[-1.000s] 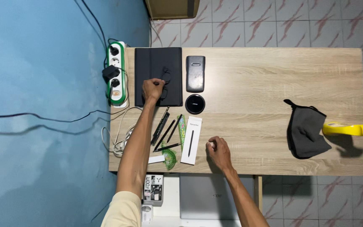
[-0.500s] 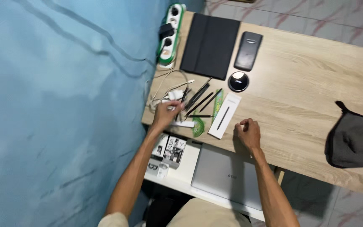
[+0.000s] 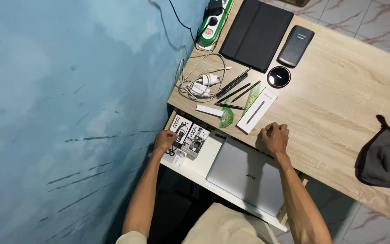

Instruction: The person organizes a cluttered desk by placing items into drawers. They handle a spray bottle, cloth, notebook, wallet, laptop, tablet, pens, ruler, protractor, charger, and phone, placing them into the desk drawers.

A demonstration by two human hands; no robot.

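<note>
My left hand (image 3: 164,141) reaches down to a white lower shelf (image 3: 204,165) under the desk. Its curled fingers rest on the near end of the left of two small black-and-white boxes (image 3: 190,135). I cannot tell whether it grips anything. My right hand (image 3: 275,138) lies on the front edge of the wooden desk (image 3: 339,104), fingers curled in, holding nothing. Just beyond it lie a white box with a pen pictured on it (image 3: 257,110) and a green protractor (image 3: 226,118). A closed silver laptop (image 3: 247,174) sits on the shelf between my arms.
Black pens (image 3: 238,88), a white cable with charger (image 3: 201,83), a round black disc (image 3: 279,77), a black tablet case (image 3: 256,31), a dark phone-sized slab (image 3: 295,39) and a power strip (image 3: 213,20) lie on the desk. A grey cloth (image 3: 381,156) lies at right. A blue wall (image 3: 68,113) runs along the left.
My left hand has dropped from the pens on the desk down to the boxes on the lower shelf. The view has tilted and moved closer. My right hand stays at the desk edge.
</note>
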